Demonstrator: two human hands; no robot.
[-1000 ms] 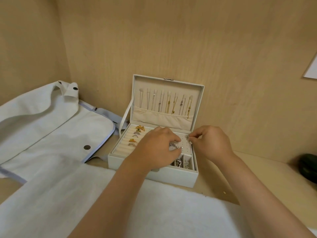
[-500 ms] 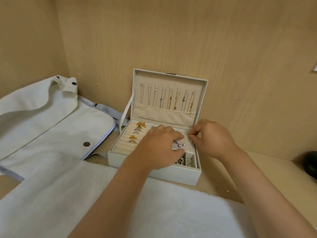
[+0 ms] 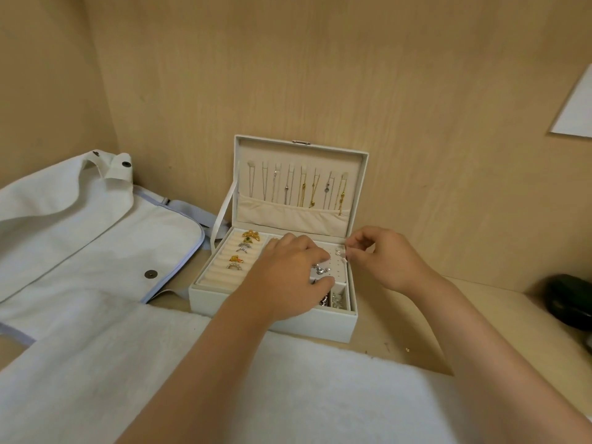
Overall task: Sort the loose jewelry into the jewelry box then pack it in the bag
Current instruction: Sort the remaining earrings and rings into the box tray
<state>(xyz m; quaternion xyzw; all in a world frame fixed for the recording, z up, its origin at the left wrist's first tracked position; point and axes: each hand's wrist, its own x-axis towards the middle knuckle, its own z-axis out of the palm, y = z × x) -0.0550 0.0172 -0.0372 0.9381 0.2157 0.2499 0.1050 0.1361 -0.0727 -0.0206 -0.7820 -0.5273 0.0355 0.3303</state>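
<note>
The white jewelry box (image 3: 272,322) stands open against the back wall, its lid upright with several necklaces (image 3: 301,190) hanging inside. Several gold and silver rings (image 3: 245,248) sit in the ring rolls on the left. My left hand (image 3: 285,277) reaches over the box and grips the white perforated earring panel (image 3: 334,270) between fingers and thumb. A silver earring (image 3: 320,268) is pinned on the panel by my fingertips. My right hand (image 3: 381,257) pinches a small silver earring (image 3: 340,251) at the panel's far right corner. The white bag (image 3: 80,232) with pale blue trim lies flat to the left.
A white fluffy cloth (image 3: 224,386) covers the near surface in front of the box. A dark rounded object (image 3: 568,301) sits at the right edge. A sheet of paper (image 3: 576,110) hangs on the wall. A tiny gold bit (image 3: 407,349) lies on the bare wood.
Both hands stay at the earring panel. My right hand's pinch has shifted slightly along the panel's right edge; my left hand keeps its grip.
</note>
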